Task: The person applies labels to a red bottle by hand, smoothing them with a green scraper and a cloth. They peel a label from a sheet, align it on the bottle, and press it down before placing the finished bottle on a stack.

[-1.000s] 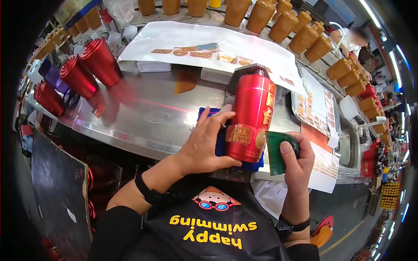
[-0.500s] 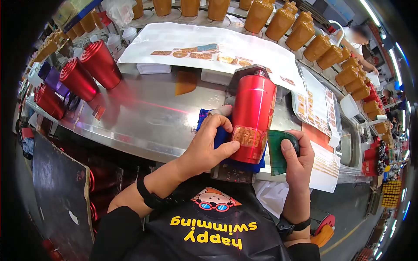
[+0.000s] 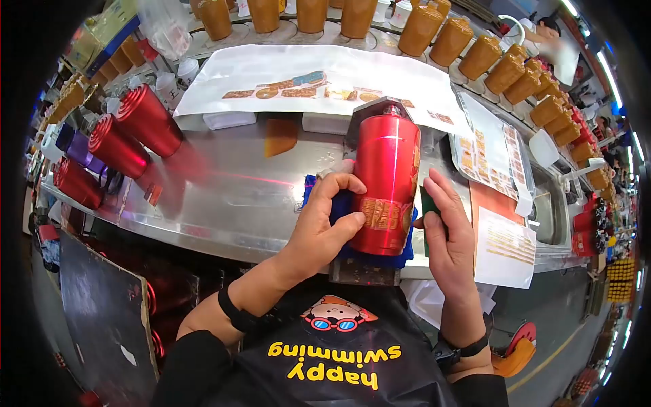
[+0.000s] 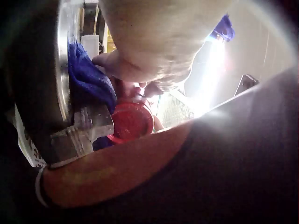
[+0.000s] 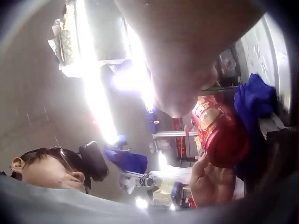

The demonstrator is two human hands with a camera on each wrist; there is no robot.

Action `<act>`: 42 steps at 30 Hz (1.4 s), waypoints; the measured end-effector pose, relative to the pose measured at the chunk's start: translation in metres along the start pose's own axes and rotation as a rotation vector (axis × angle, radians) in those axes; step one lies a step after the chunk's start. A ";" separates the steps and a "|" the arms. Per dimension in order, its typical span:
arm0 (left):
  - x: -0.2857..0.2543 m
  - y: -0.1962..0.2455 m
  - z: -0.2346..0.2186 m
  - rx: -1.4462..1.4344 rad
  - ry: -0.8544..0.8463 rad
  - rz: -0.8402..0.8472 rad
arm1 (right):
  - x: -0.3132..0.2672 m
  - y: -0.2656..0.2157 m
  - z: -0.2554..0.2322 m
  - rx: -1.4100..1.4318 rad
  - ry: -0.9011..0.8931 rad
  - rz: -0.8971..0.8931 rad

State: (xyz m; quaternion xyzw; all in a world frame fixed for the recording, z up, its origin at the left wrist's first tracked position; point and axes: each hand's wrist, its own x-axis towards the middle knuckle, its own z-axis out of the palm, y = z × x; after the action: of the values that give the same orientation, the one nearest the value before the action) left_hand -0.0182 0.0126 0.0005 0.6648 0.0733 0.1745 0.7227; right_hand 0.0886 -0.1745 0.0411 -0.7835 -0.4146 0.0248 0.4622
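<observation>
A glossy red bottle [image 3: 386, 156] lies with its neck pointing away, over a blue cloth [image 3: 405, 254] in front of me. Gold decals [image 3: 381, 214] cover its lower side. My left hand [image 3: 317, 227] holds the bottle's left side, with the thumb near the base and the bent index finger higher up. Close to the right side is my right hand [image 3: 449, 237], turned edge-on, its fingers extended upward. A dark green scraper [image 3: 428, 201] shows between its thumb and fingers, mostly hidden. The round base [image 4: 133, 125] faces the left wrist camera.
Red bottles [image 3: 149, 122] stand at the left of the steel table [image 3: 224, 197]. A white decal sheet [image 3: 271, 68] lies behind; more sheets [image 3: 505, 247] are on the right. Brown bottles [image 3: 413, 30] line a conveyor at the back. A sink [image 3: 550, 210] is far right.
The red bottle has rolled, taking its large gold characters out of sight on the right. My left thumb moved up off the base edge. My right hand turned edge-on, hiding most of the scraper.
</observation>
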 end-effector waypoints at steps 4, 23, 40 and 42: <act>0.002 -0.001 0.001 0.181 -0.008 0.125 | 0.003 -0.002 0.009 -0.032 0.008 -0.080; 0.004 0.005 -0.005 0.337 -0.009 0.284 | 0.036 -0.027 0.003 -0.121 -0.158 -0.245; 0.003 0.016 -0.009 0.449 0.057 0.153 | 0.009 -0.002 0.035 -0.159 0.060 -0.033; 0.003 0.017 -0.009 0.462 0.060 0.132 | 0.010 -0.003 0.040 -0.175 0.067 -0.019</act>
State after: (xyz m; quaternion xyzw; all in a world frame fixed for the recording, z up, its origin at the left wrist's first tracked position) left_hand -0.0209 0.0229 0.0170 0.8101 0.0892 0.2197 0.5361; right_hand 0.0768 -0.1387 0.0239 -0.8172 -0.4070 -0.0422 0.4058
